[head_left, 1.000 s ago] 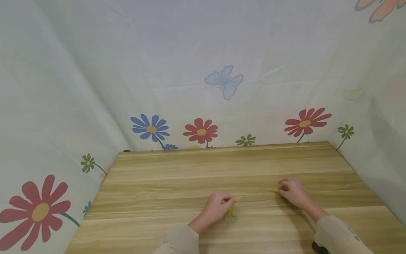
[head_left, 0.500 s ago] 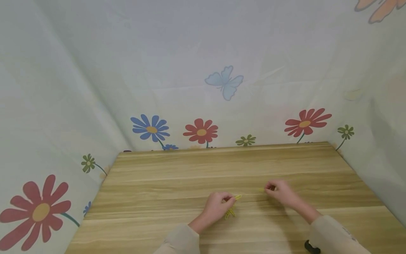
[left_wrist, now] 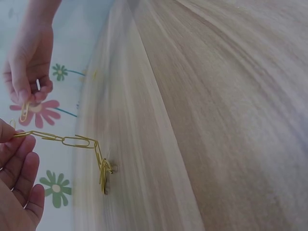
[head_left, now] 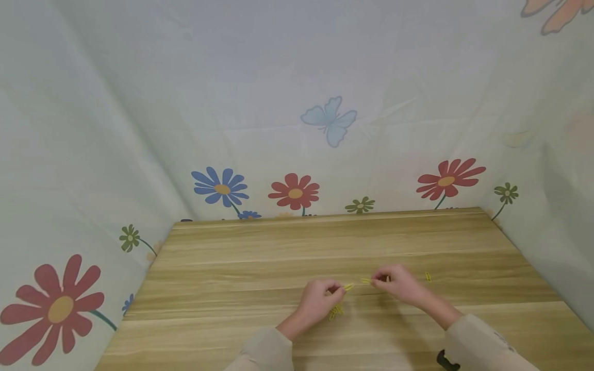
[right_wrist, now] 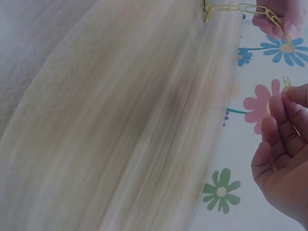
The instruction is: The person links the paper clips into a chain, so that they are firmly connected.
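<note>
Left hand: the grip pinches the end of a chain of yellow paper clips between thumb and fingers, with one clip tip projecting past the fingertips toward the right. The remaining fingers are loosely curled. The linked clips run down from the hand, and the far end is bunched on the bench, close below the hand in the head view. The exact number of links cannot be read.

Right hand: the grip pinches a single yellow paper clip between thumb and fingers. This clip points toward the left hand; a narrow gap separates it from the chain's end clip, and the two are not touching.

One loose paper clip lies on the bench to the right of the right hand, apart from the chain.

Surroundings: the bench has a wood-grain surface with pale and darker bands. A white cloth backdrop, printed with flowers and butterflies, stands behind it and along both sides. Both arms wear light beige sleeves. A black object shows beside the right sleeve; its nature cannot be determined.
</note>
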A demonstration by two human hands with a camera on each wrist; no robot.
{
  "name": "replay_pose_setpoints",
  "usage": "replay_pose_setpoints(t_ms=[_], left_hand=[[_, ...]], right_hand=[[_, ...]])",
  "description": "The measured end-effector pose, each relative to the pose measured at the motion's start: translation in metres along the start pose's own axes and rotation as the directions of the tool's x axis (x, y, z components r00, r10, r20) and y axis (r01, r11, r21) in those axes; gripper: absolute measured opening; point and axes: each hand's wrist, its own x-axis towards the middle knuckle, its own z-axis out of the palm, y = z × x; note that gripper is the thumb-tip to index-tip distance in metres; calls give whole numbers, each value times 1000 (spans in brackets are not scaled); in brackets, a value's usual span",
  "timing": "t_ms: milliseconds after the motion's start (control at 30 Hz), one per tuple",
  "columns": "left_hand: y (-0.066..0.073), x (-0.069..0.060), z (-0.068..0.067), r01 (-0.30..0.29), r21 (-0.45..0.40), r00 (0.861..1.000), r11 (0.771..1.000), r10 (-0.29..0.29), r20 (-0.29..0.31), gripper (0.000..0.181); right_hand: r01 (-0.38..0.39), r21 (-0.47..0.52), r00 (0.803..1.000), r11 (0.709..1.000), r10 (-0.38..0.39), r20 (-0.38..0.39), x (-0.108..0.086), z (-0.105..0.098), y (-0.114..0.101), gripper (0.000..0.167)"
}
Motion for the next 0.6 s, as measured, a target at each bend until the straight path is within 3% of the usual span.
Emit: replay_pose_setpoints(t_ms=[400, 600], left_hand=[[5, 1, 1, -53, 15, 998, 998, 54, -23, 12], [6, 0, 2, -39, 27, 999, 999, 39, -20, 12]], right_hand=[[62, -7, 998, 998, -62, 30, 5, 10, -14, 11], [93, -7, 995, 996, -92, 37, 6, 14, -19, 8]])
